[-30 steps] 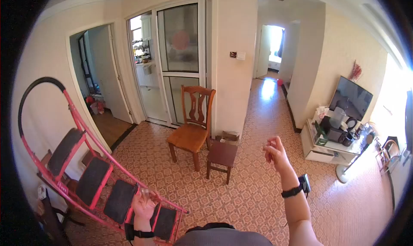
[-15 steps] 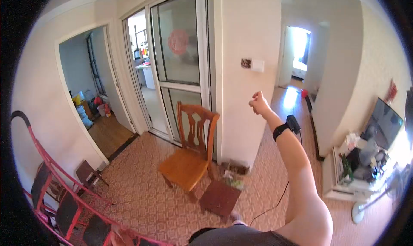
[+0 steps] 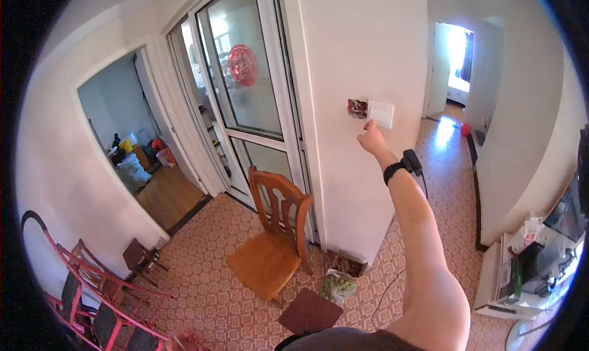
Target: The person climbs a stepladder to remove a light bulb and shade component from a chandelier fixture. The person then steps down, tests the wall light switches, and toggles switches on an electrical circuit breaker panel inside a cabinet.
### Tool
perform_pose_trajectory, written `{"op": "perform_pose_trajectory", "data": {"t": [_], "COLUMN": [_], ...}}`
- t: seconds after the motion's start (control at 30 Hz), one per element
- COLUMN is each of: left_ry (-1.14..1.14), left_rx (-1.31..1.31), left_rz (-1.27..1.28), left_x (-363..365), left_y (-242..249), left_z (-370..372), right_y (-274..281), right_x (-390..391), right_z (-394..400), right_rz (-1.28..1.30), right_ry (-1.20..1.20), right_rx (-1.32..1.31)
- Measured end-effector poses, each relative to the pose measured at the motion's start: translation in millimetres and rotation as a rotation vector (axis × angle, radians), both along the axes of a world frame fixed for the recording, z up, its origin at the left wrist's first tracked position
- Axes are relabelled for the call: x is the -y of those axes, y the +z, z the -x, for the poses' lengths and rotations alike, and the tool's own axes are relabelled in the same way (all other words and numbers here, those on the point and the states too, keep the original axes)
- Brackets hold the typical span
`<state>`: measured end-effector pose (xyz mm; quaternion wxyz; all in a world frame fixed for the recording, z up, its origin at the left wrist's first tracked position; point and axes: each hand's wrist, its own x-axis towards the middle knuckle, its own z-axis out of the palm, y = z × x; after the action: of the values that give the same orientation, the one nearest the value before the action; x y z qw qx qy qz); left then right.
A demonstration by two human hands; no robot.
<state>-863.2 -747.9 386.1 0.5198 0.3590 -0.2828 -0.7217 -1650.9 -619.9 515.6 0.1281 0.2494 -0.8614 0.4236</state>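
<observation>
While your right hand [image 3: 372,140] is reaching up along the wall [image 3: 343,185], its fingers are folding in, and the foremost fingertip is coming up to the lower left corner of the white switch plate [image 3: 381,114]; whether that tip is touching the plate or just stopping in front of it, you are not showing clearly. Half a second ago the hand was hanging farther below the plate, and a second ago it was floating well apart from it, over the floor. The plate is sitting on the wall right beside a dark, rough opening [image 3: 357,108].

Your left hand [image 3: 185,340] is blurring at the bottom edge, lying by the pink ladder [image 3: 108,324]; I cannot tell whether its fingers are gripping the rail. A second ago it was showing whole, in front of the ladder's steps.

Your view is shifting too: the ladder is now sitting lower at the left, and the red round decoration [image 3: 243,65] on the glass door is looking sharper. The wooden chair [image 3: 264,265] is standing before that door, the brown stool [image 3: 311,311] is sitting near it, and a bag of something green [image 3: 337,288] is showing more fully beside the stool.
</observation>
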Motion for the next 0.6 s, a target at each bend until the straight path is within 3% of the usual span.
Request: {"op": "perform_pose_trajectory", "data": {"t": [0.07, 0.13, 0.2, 0.23, 0.27, 0.3, 0.33, 0.37, 0.43, 0.5, 0.6], "left_ry": [-0.277, -0.165, -0.245, -0.214, -0.191, -0.334, -0.364, -0.371, -0.337, -0.247, -0.276], "left_rx": [-0.205, -0.017, -0.093, -0.019, 0.045, -0.177, -0.228, -0.178, -0.102, 0.025, -0.023], "left_rz": [0.226, 0.354, 0.354, 0.298, 0.239, 0.405, 0.421, 0.401, 0.407, 0.264, 0.320], "left_x": [28, -10, -3, -10, -14, -3, 4, -3, -10, -26, -26], "left_y": [-38, -1, -20, -8, 0, -18, -30, -29, -12, 6, -2], "left_z": [2, 57, 52, 55, 63, 57, 51, 49, 48, 48, 31], "right_y": [-17, -36, -26, -48, -61, -44, -97, -120, -122, -94, -83], "right_x": [3, -2, -7, -7, 4, 1, 26, 33, 41, 24, 9], "right_z": [29, 63, 61, 86, 106, 88, 176, 213, 220, 178, 156], "right_rz": [0.033, -0.099, -0.225, -0.201, 0.031, -0.111, -0.061, 0.192, 0.126, -0.186, -0.091], "right_ry": [0.024, 0.023, 0.085, 0.123, 0.075, 0.003, -0.040, 0.269, 0.182, 0.021, -0.009], "right_rx": [-0.040, -0.283, -0.219, -0.498, -0.440, -0.430, -0.442, -0.036, -0.070, -0.218, -0.217]}}
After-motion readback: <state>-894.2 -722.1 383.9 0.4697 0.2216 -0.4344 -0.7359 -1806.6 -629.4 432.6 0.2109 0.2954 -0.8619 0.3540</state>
